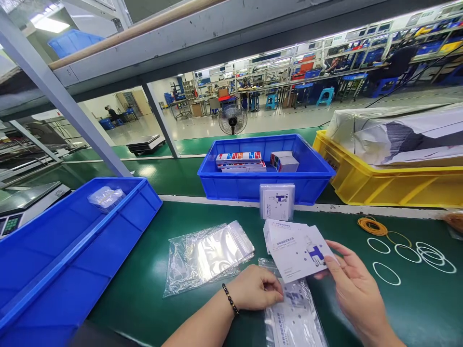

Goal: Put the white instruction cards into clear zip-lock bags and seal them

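Note:
My right hand [352, 282] grips a white printed leaflet [298, 258] by its right edge, thumb on top. The leaflet is tilted above the bench and has purple print and a small figure on it. My left hand [255, 288], with a beaded bracelet at the wrist, has its fingers closed on the edge of a clear plastic bag [307, 308]. Similar printed sheets show through that bag. Behind the held leaflet lies a stack of more leaflets [282, 225], partly covered. To the left is a pile of clear plastic bags [213, 253].
A blue bin [231, 181] with printed stacks stands at the back, a bagged pack [278, 202] leaning against it. Another blue bin [119, 219] is at left, a yellow crate [398, 185] at right. Rubber bands [372, 225] and white rings [387, 273] lie on the right.

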`<control>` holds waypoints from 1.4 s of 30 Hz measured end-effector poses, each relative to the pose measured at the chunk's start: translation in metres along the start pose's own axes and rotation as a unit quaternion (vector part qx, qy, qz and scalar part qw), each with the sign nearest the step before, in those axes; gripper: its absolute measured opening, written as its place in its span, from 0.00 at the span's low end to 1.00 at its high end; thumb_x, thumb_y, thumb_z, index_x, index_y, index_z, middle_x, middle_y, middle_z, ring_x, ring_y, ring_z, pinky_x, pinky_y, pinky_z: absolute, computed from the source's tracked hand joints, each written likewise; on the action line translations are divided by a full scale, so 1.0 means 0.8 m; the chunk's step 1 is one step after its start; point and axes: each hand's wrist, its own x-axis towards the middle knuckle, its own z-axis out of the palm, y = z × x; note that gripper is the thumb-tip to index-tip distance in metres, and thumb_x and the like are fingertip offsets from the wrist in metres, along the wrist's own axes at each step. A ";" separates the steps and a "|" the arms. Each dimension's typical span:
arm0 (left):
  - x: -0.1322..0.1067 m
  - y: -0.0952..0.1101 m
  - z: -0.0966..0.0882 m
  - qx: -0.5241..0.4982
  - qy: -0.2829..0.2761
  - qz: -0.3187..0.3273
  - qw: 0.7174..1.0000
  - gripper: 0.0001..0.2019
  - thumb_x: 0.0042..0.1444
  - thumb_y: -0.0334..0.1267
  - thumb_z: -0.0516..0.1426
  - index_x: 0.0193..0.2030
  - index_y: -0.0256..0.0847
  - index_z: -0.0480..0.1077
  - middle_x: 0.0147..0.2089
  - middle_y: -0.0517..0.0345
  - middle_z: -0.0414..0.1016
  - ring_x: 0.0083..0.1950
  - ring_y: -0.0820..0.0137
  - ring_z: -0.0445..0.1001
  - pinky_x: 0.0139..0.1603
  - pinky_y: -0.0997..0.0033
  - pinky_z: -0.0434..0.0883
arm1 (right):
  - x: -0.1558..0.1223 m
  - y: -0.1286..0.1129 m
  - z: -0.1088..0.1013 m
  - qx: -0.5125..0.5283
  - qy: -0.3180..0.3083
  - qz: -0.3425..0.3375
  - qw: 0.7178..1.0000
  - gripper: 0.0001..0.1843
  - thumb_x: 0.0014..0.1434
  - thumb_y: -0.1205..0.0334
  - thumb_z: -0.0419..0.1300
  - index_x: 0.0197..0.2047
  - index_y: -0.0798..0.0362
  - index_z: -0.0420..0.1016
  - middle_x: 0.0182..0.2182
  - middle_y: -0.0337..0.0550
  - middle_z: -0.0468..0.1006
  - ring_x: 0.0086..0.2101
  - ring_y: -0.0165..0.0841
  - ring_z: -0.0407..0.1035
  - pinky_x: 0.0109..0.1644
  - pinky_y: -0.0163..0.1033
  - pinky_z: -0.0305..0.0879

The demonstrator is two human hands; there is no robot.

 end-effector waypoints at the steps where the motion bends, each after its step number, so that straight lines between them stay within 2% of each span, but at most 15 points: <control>1: -0.001 0.002 -0.001 0.008 -0.014 0.018 1.000 0.05 0.44 0.35 0.58 0.26 0.37 0.75 0.24 0.59 0.69 0.27 0.74 0.64 0.31 0.77 0.62 | 0.001 -0.001 -0.001 0.008 0.003 0.003 1.000 0.25 0.50 0.44 0.57 0.45 0.52 0.64 0.17 0.38 0.74 0.20 0.35 0.70 0.25 0.38 0.71; 3: -0.001 0.003 -0.003 -0.004 -0.024 0.050 0.998 0.04 0.45 0.35 0.59 0.26 0.38 0.75 0.26 0.59 0.70 0.30 0.73 0.66 0.33 0.77 0.63 | 0.002 -0.004 -0.002 0.014 -0.015 0.020 1.000 0.23 0.46 0.43 0.60 0.39 0.51 0.66 0.20 0.41 0.76 0.22 0.37 0.71 0.23 0.38 0.71; 6: 0.001 0.003 -0.005 -0.040 0.011 0.049 0.998 0.06 0.45 0.39 0.60 0.26 0.39 0.76 0.27 0.58 0.70 0.32 0.72 0.66 0.34 0.76 0.64 | 0.001 -0.012 -0.003 -0.003 -0.048 0.049 0.998 0.22 0.42 0.42 0.62 0.34 0.50 0.69 0.23 0.44 0.78 0.27 0.41 0.73 0.24 0.40 0.71; 9: 0.003 0.002 -0.004 -0.069 0.048 0.052 0.995 0.09 0.44 0.42 0.61 0.24 0.38 0.76 0.24 0.59 0.67 0.30 0.72 0.65 0.33 0.75 0.64 | 0.000 -0.022 -0.002 -0.079 -0.102 0.016 0.991 0.19 0.42 0.43 0.61 0.30 0.50 0.72 0.24 0.43 0.76 0.25 0.39 0.71 0.24 0.38 0.70; 11: 0.004 0.001 -0.002 -0.090 0.071 0.058 0.992 0.10 0.44 0.43 0.61 0.23 0.38 0.76 0.24 0.58 0.67 0.30 0.72 0.65 0.33 0.74 0.64 | -0.002 -0.027 0.002 -0.141 -0.202 -0.037 0.968 0.17 0.47 0.44 0.58 0.25 0.51 0.73 0.24 0.42 0.74 0.25 0.36 0.69 0.27 0.38 0.69; 14: 0.004 0.002 0.004 -0.122 0.106 0.049 0.986 0.12 0.44 0.46 0.61 0.23 0.38 0.75 0.28 0.56 0.69 0.31 0.72 0.67 0.36 0.72 0.65 | -0.007 -0.028 0.009 -0.173 -0.361 -0.098 0.911 0.20 0.52 0.45 0.55 0.21 0.50 0.73 0.30 0.43 0.71 0.32 0.36 0.69 0.36 0.40 0.68; 16: 0.004 0.002 0.007 -0.144 0.120 0.038 0.982 0.14 0.42 0.48 0.62 0.22 0.38 0.75 0.31 0.55 0.69 0.32 0.72 0.67 0.36 0.71 0.66 | -0.009 -0.026 0.011 -0.169 -0.414 -0.107 0.888 0.19 0.53 0.45 0.54 0.22 0.50 0.74 0.34 0.43 0.70 0.35 0.36 0.68 0.39 0.41 0.67; 18: 0.004 0.001 0.010 -0.165 0.121 0.027 0.978 0.16 0.41 0.50 0.62 0.22 0.37 0.75 0.33 0.54 0.69 0.32 0.72 0.68 0.34 0.72 0.67 | -0.010 -0.024 0.011 -0.170 -0.435 -0.097 0.879 0.19 0.54 0.47 0.54 0.22 0.50 0.74 0.31 0.41 0.70 0.32 0.34 0.68 0.37 0.40 0.66; 21: 0.005 -0.002 0.011 -0.229 0.108 -0.005 0.967 0.19 0.37 0.50 0.64 0.31 0.36 0.74 0.38 0.54 0.69 0.29 0.74 0.69 0.30 0.72 0.68 | -0.010 -0.024 0.010 -0.173 -0.427 -0.069 0.885 0.18 0.54 0.49 0.54 0.22 0.51 0.74 0.24 0.39 0.70 0.28 0.33 0.66 0.33 0.38 0.66; 23: 0.007 -0.004 0.011 -0.279 0.105 -0.044 0.954 0.26 0.32 0.49 0.66 0.39 0.37 0.71 0.37 0.56 0.70 0.25 0.76 0.68 0.27 0.73 0.67 | -0.010 -0.025 0.009 -0.158 -0.404 -0.028 0.901 0.16 0.53 0.49 0.54 0.26 0.50 0.75 0.27 0.41 0.73 0.29 0.35 0.68 0.33 0.39 0.66; 25: 0.008 -0.003 0.011 -0.301 0.105 -0.087 0.944 0.27 0.29 0.49 0.67 0.36 0.35 0.69 0.30 0.59 0.71 0.22 0.77 0.67 0.24 0.75 0.65 | -0.011 -0.026 0.010 -0.128 -0.376 0.029 0.917 0.15 0.51 0.49 0.56 0.35 0.50 0.75 0.30 0.42 0.74 0.31 0.36 0.69 0.33 0.39 0.68; 28: 0.008 0.002 0.011 -0.285 0.112 -0.117 0.945 0.21 0.33 0.51 0.64 0.23 0.34 0.66 0.19 0.62 0.68 0.19 0.77 0.65 0.22 0.76 0.62 | -0.012 -0.026 0.011 -0.101 -0.328 0.076 0.936 0.20 0.47 0.50 0.58 0.42 0.51 0.71 0.26 0.39 0.72 0.29 0.35 0.69 0.31 0.38 0.68; 33: 0.007 0.010 0.011 -0.247 0.149 -0.093 0.953 0.15 0.36 0.45 0.62 0.19 0.36 0.65 0.18 0.63 0.66 0.20 0.77 0.62 0.23 0.76 0.60 | -0.012 -0.025 0.014 -0.125 -0.317 0.079 0.937 0.15 0.44 0.50 0.61 0.32 0.52 0.71 0.22 0.35 0.68 0.26 0.33 0.66 0.29 0.36 0.65; 37: 0.006 0.012 0.010 -0.211 0.164 -0.077 0.960 0.12 0.37 0.43 0.60 0.18 0.36 0.65 0.18 0.62 0.65 0.21 0.77 0.62 0.24 0.76 0.59 | -0.013 -0.026 0.018 -0.126 -0.321 0.059 0.937 0.16 0.47 0.48 0.57 0.21 0.52 0.64 0.19 0.35 0.64 0.22 0.29 0.60 0.25 0.34 0.60; 42: 0.006 0.010 0.013 -0.220 0.151 -0.087 0.960 0.11 0.37 0.42 0.60 0.20 0.36 0.65 0.19 0.62 0.65 0.21 0.77 0.61 0.23 0.77 0.58 | -0.017 -0.026 0.023 -0.159 -0.303 0.011 0.940 0.16 0.49 0.49 0.54 0.20 0.52 0.62 0.19 0.35 0.63 0.22 0.29 0.58 0.25 0.34 0.59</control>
